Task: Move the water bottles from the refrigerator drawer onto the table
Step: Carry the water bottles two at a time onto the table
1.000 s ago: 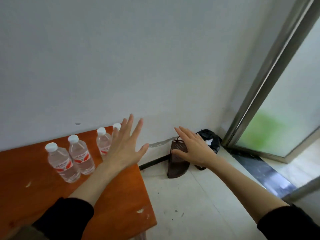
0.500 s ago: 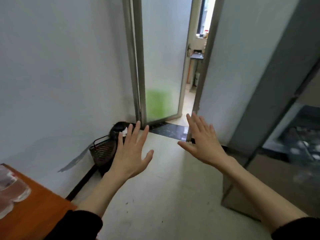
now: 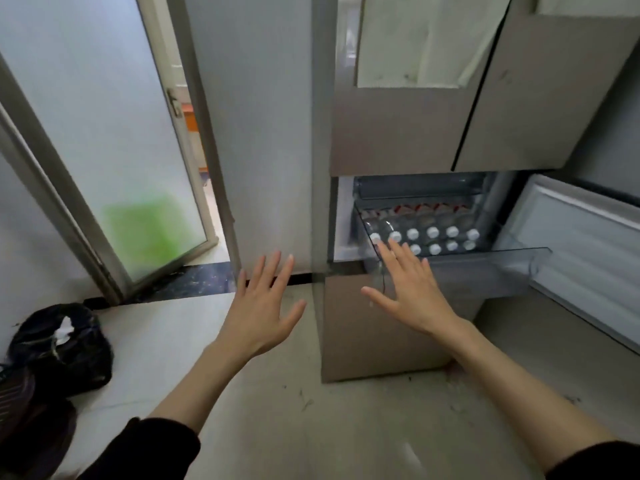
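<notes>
**A:** What do you have on the head feed?

**B:** I see the refrigerator [image 3: 398,133] filling the right half, with its clear drawer [image 3: 512,258] pulled out under the 2 upper doors. I'll place everything from that drawer.

**A:** Where are the water bottles?

**B:** The water bottles [image 3: 433,237] stand upright inside the drawer, white caps up, in 2 rows. I count about 6 caps in the back row and 4 showing in the front row; the rest of that row is hidden behind my right hand. Red labels show behind the caps, blurred.

**A:** And the hands?

**B:** My right hand [image 3: 412,292] is in front of the drawer's left end, palm down, fingers straight and spread, holding nothing. Its fingertips overlap the front wall near the leftmost caps; I cannot tell if they touch. My left hand [image 3: 263,306] is well left of the drawer, over the pale floor [image 3: 277,427], fingers also spread wide, nothing in it. Both sleeves are dark.

**A:** Anything else?

**B:** Right of the drawer, the lower refrigerator door [image 3: 588,254] stands swung open. Far left of the drawer there's a frosted glass door [image 3: 104,150] ajar, with a green patch low on it, and a black bag [image 3: 65,344] on the floor below that.
</notes>
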`<state>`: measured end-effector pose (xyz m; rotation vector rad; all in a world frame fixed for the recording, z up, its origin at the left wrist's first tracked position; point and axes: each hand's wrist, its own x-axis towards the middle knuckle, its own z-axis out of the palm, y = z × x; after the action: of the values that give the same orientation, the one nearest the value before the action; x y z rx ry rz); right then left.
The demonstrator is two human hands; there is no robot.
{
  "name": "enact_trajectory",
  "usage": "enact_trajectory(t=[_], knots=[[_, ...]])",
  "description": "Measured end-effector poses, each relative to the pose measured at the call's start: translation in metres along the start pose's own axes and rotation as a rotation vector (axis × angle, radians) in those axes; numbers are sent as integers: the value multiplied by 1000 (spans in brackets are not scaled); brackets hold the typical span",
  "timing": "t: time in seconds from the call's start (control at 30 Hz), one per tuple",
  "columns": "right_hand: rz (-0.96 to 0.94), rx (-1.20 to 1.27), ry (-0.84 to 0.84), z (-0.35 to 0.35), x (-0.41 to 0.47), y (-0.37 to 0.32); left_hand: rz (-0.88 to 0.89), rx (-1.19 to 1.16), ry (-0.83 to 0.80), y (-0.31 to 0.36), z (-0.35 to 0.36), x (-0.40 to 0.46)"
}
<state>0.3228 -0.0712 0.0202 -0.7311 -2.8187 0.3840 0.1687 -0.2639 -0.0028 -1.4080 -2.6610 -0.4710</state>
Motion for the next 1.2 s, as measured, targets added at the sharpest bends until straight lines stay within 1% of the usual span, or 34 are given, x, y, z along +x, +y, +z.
enact_trajectory(t=[0.03, 0.2, 0.3, 0.4, 0.5, 0.7, 0.77, 0.83, 0.93, 1.0, 1.07, 1.2], knots=[[25, 13, 6, -7, 6, 29, -1, -7, -2, 22, 14, 24], [90, 45, -17, -28, 21, 114, -22, -113, -39, 93, 67, 91], [106, 83, -26, -35, 39, 157, -26, -188, -37, 127, 85, 123], [94, 129, -46, -33, 65, 182, -36, -279, 4, 143, 98, 154], [91, 218, -66, -26, 100, 197, -51, -297, 52, 151, 110, 189], [101, 255, -137, 13, 179, 225, -178, -415, 56, 151, 155, 260], [158, 295, -169, 26, 207, 233, -258, -453, 64, 152, 167, 283], [256, 378, -192, 36, 233, 237, -360, -491, 52, 154, 179, 304], [390, 492, -237, 51, 265, 243, -440, -509, -23, 154, 199, 332], [445, 573, -294, 61, 279, 249, -491, -544, -78, 154, 210, 345], [489, 631, -345, 73, 292, 254, -546, -566, -100, 153, 221, 355], [674, 886, -470, 89, 311, 258, -674, -571, -151, 151, 242, 366]])
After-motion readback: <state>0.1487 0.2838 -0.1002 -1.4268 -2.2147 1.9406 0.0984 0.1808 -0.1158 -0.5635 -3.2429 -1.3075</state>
